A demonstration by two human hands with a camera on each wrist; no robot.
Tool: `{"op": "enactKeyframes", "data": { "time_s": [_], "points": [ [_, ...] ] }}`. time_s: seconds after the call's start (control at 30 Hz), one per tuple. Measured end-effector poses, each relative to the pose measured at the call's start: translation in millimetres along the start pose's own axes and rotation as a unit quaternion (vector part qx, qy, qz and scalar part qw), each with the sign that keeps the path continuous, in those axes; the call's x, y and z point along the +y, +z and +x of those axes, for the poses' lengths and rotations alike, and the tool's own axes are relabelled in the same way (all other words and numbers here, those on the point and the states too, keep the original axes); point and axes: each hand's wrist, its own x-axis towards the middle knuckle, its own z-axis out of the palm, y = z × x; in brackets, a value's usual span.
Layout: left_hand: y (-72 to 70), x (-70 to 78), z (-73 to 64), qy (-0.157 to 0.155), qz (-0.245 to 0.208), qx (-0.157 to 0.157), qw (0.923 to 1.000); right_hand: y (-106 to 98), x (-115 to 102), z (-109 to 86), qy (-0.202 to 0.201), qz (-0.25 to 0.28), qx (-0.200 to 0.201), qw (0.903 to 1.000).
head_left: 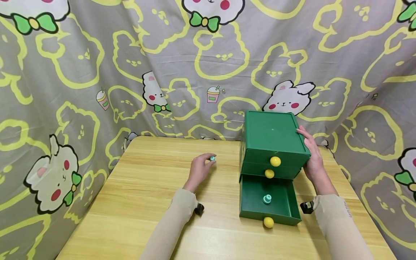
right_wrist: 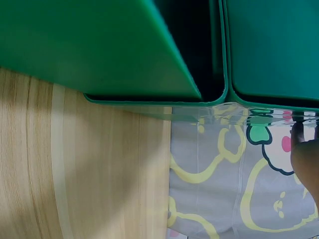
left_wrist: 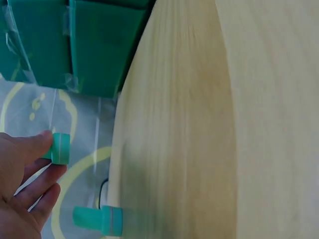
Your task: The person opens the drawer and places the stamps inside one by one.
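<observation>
My left hand (head_left: 199,169) pinches a small teal peg-like piece (left_wrist: 61,148) between thumb and fingers, just above the table left of a green drawer cabinet (head_left: 273,131). A second teal piece (left_wrist: 99,220) stands on the table by that hand in the left wrist view; I cannot make it out separately in the head view. The cabinet's bottom drawer (head_left: 251,211) is pulled out, and a similar teal piece (head_left: 267,199) stands inside it. My right hand (head_left: 313,157) rests against the cabinet's right side, fingers extended along its top edge.
Two upper drawers with yellow knobs (head_left: 275,161) are closed; another yellow knob (head_left: 268,222) juts from the pulled-out drawer. Everything stands on a wooden table (head_left: 136,202). A grey curtain (head_left: 182,54) with rabbit prints hangs behind and at both sides.
</observation>
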Motion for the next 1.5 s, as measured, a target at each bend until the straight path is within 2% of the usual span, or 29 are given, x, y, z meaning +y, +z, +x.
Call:
{"op": "enactKeyframes", "data": {
  "time_s": [0.23,0.47,0.7,0.97,1.5],
  "points": [
    [3.2,9.9,-2.1,-0.001,0.001,-0.022,0.9998,0,0,0.2,0.000,0.001,-0.001,1.0000],
    [4.8,20.5,-5.8,0.028,0.000,-0.040,0.9988,-1,1,0.8,-0.002,0.006,0.001,1.0000],
    [6.5,34.1,-15.1,0.053,-0.004,-0.069,0.9962,-1,2,0.3,0.000,0.005,0.000,1.0000],
    [9.7,49.9,-24.5,0.086,-0.008,-0.099,0.9913,-1,1,0.3,-0.001,0.005,0.002,1.0000],
    [20.4,81.5,-41.4,0.125,-0.023,-0.164,0.9783,-1,2,0.7,0.003,0.008,0.003,1.0000]
  ]
}}
